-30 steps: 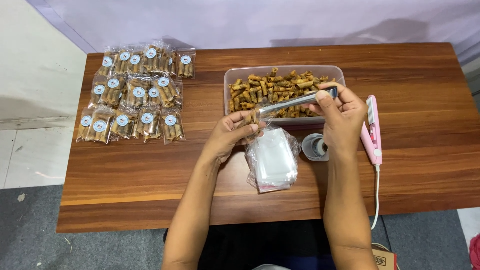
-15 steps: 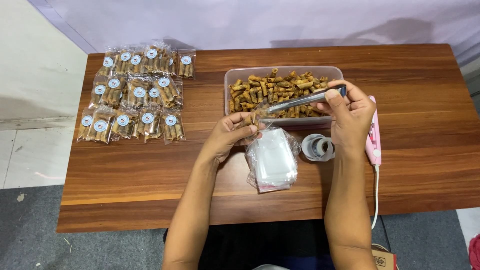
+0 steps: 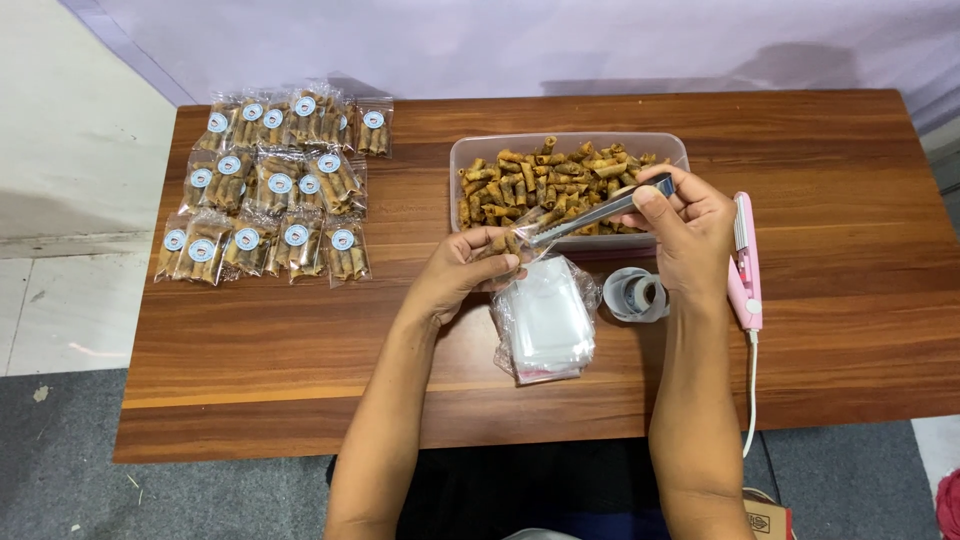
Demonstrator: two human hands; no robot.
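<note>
Here, right hand (image 3: 690, 225) gripping tongs (image 3: 600, 209), tips at left hand's (image 3: 465, 270) bag (image 3: 510, 245)

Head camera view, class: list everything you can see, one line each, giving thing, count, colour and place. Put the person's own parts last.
table: one, brown wood, fills the view
sealed snack packets: many, clear with round pale labels, in rows at the table's far left
tub of rolled snacks: one, clear, brown rolls inside, far centre
stack of empty bags: one, clear, centre, near the left hand
roll of stickers: one, pale, right of the bags
heat sealer: one, pink, corded, right side
tongs: one, metal, in the right hand
small bag: one, clear, some rolls inside, in the left hand
left hand: holds the small bag
right hand: grips the tongs
</note>
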